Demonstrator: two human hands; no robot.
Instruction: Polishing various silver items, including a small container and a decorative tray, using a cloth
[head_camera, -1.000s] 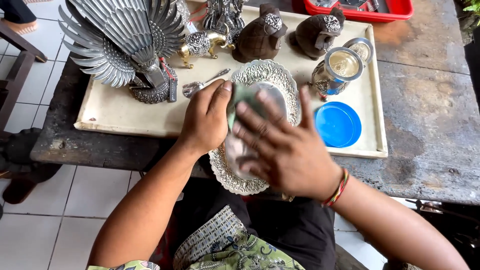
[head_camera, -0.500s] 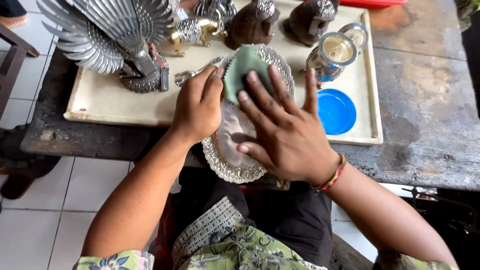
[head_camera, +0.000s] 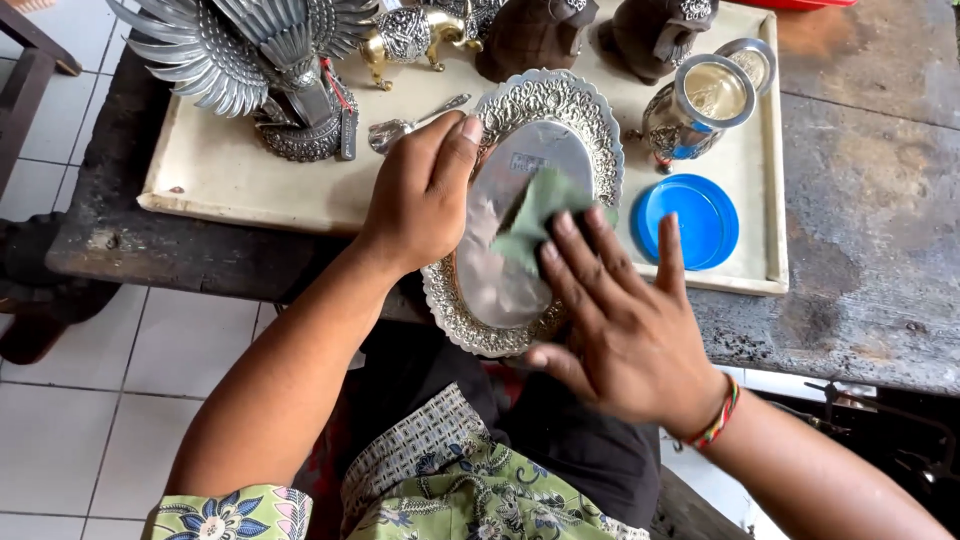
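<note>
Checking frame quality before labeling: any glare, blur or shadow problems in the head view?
Head view: soft, even daylight, no hard shadows; the oval silver tray shows a hazy bright sheen in its centre; the right hand and green cloth are slightly motion-blurred, the left hand sharper; the winged metal figure is cut by the top edge.

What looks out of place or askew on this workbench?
Little stands out. The blue lid lies off the open metal tin, on the cream tray. The oval silver dish leans tilted off the tray edge, steadied by the left hand.
</note>
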